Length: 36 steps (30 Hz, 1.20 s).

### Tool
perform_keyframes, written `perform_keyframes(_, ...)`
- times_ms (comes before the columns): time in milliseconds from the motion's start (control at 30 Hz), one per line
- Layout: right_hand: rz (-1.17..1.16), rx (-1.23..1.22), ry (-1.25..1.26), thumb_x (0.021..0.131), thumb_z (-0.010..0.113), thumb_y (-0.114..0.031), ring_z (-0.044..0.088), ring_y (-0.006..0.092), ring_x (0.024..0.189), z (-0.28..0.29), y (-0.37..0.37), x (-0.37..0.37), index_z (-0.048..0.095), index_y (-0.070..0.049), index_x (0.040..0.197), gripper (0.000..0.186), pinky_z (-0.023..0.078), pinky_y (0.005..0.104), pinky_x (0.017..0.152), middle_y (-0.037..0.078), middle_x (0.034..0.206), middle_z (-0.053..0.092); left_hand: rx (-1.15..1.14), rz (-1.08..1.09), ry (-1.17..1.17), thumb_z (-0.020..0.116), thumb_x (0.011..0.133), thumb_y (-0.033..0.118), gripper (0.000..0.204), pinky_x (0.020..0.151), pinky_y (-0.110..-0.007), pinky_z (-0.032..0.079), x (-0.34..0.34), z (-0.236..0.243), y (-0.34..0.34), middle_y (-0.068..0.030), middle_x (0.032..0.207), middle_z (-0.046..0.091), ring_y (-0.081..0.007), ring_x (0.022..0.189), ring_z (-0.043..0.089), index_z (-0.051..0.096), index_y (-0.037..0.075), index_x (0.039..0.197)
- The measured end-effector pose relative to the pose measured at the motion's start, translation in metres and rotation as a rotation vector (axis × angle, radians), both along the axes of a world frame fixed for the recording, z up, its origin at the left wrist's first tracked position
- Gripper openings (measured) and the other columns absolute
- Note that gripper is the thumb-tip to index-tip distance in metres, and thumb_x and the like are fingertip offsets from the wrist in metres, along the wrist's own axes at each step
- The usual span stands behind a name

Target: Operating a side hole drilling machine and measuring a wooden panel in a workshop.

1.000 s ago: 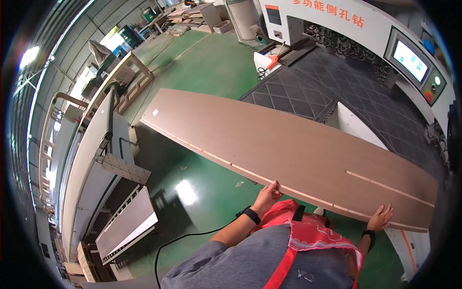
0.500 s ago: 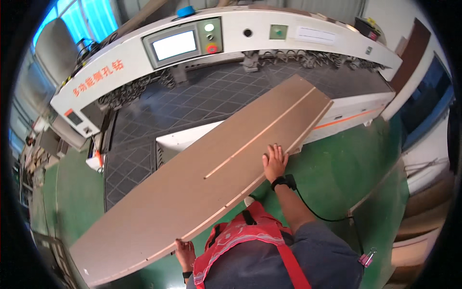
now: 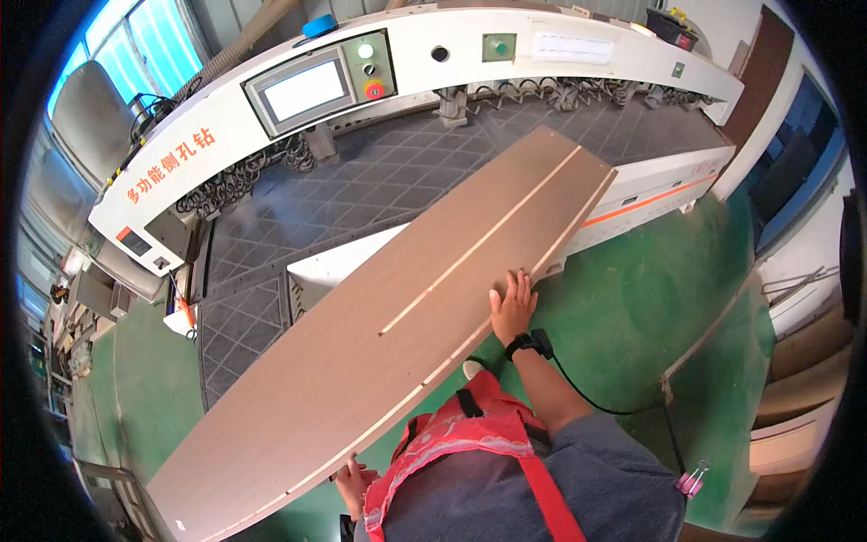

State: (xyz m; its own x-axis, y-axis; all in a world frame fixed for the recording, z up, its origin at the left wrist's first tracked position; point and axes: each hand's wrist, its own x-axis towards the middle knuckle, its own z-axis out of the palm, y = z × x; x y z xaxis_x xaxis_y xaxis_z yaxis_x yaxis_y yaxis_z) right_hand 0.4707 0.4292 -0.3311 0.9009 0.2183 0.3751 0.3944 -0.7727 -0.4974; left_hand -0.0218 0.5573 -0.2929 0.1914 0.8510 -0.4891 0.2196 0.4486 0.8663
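Observation:
A long brown board (image 3: 361, 361) slants across the view from the lower left to the upper right, its far end over the machine's table. A pale groove runs along its upper half, and light cuts line its near edge. My right hand (image 3: 513, 312) lies on the board's top by the near edge, fingers stretched out and a black band at the wrist. My left hand (image 3: 353, 486) grips the near edge towards the lower left, partly hidden under the board.
A white machine (image 3: 533, 59) with a screen (image 3: 300, 93), a red button (image 3: 374, 88) and coiled hoses spans the far side. Its dark, grid-lined table (image 3: 361, 194) lies beneath. Green floor (image 3: 650, 316) surrounds it. Stacked boards (image 3: 795, 402) stand at the right; a black cable hangs from my right wrist.
The view has shifted, moving the machine slightly left and up in it. The board's lower-left end appears a little further right and down. Both hands stay at the board.

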Motion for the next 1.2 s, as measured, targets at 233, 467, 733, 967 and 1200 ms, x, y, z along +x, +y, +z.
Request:
perform_keyframes(233, 0.011, -0.060, 0.054, 0.096, 0.058, -0.038, 0.025, 0.0334, 0.149, 0.002, -0.009, -0.007, 0.040, -0.011, 0.147, 0.060, 0.023, 0.0616, 0.117, 0.014, 0.158, 0.033, 0.641, -0.295, 0.834, 0.080, 0.078, 0.025, 0.060, 0.107, -0.047, 0.038, -0.017, 0.057, -0.003, -0.0142, 0.141, 0.054, -0.0325, 0.130, 0.051, 0.055, 0.007, 0.130)
perform_keyframes(467, 0.075, -0.011, -0.030, 0.095, 0.060, -0.035, 0.025, 0.0348, 0.148, -0.006, -0.011, -0.003, 0.042, -0.011, 0.146, 0.059, 0.033, 0.0620, 0.112, 0.016, 0.156, 0.035, 0.805, -0.684, 1.070, 0.081, 0.076, 0.029, 0.102, 0.124, -0.053, 0.010, 0.000, 0.034, 0.015, -0.0183, 0.164, 0.021, -0.0348, 0.153, 0.015, 0.023, 0.010, 0.158)
perform_keyframes(733, 0.053, -0.181, 0.060, 0.096, 0.059, -0.035, 0.024, 0.0348, 0.149, 0.006, -0.004, -0.002, 0.038, -0.013, 0.149, 0.061, 0.028, 0.0661, 0.112, 0.016, 0.159, 0.030, 0.909, -0.570, 1.273, 0.066, 0.079, 0.012, 0.090, 0.116, -0.070, 0.010, 0.040, 0.014, 0.027, -0.0190, 0.164, 0.020, -0.0437, 0.152, 0.013, 0.025, 0.016, 0.159)
perform_keyframes(967, 0.011, -0.201, 0.220, 0.094, 0.061, -0.029, 0.024, 0.0409, 0.147, 0.032, -0.005, -0.007, 0.045, -0.011, 0.144, 0.056, 0.023, 0.0577, 0.117, 0.019, 0.159, 0.028, 0.682, -0.678, 1.142, 0.084, 0.067, 0.037, 0.115, 0.114, -0.073, 0.003, 0.042, 0.034, 0.029, -0.0259, 0.163, 0.014, -0.0495, 0.151, 0.006, 0.020, 0.012, 0.159)
perform_keyframes(1200, 0.543, 0.234, -0.013, 0.091, 0.065, -0.012, 0.040, 0.0387, 0.137, 0.174, 0.081, 0.061, 0.056, -0.006, 0.131, 0.042, 0.032, 0.0489, 0.113, 0.020, 0.151, 0.040, 0.712, -0.921, 0.793, 0.080, 0.071, 0.056, 0.109, 0.103, -0.083, 0.017, 0.090, 0.030, 0.046, -0.0174, 0.165, 0.012, -0.0486, 0.149, 0.011, 0.025, 0.023, 0.158)
